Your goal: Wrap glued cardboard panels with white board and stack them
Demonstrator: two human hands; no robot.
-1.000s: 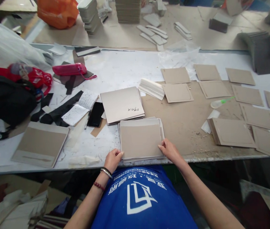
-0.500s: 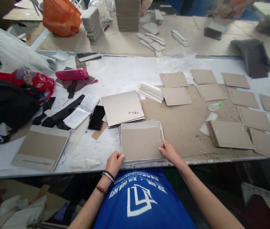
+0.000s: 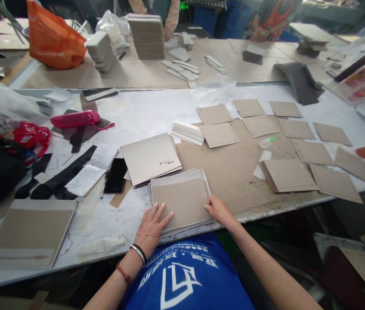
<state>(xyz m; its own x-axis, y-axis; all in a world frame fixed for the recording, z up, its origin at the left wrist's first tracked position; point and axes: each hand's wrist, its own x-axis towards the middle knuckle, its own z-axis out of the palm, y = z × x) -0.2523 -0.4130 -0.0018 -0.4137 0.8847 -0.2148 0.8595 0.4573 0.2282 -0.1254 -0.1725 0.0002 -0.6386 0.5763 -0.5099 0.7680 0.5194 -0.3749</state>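
Note:
A small pile of brown cardboard sheets, with a paler strip along the top sheet's far side, lies at the table's front edge. My left hand rests on its near left corner with the fingers spread. At the right edge, my right hand has thumb and fingers closed on a cardboard sheet; how many layers it pinches I cannot tell. Just behind lies another stack of boards with handwriting on top, close to the pile's far edge.
To the left are a phone, an open notebook, a pink pencil case and a larger board. White strips and several cardboard panels lie right. Two people stand across the tables, near an orange bag and a tall board stack.
My left hand has gone from pinching the pile's near left corner to lying spread over it. The right hand keeps its grip at the right edge. The camera view has shifted.

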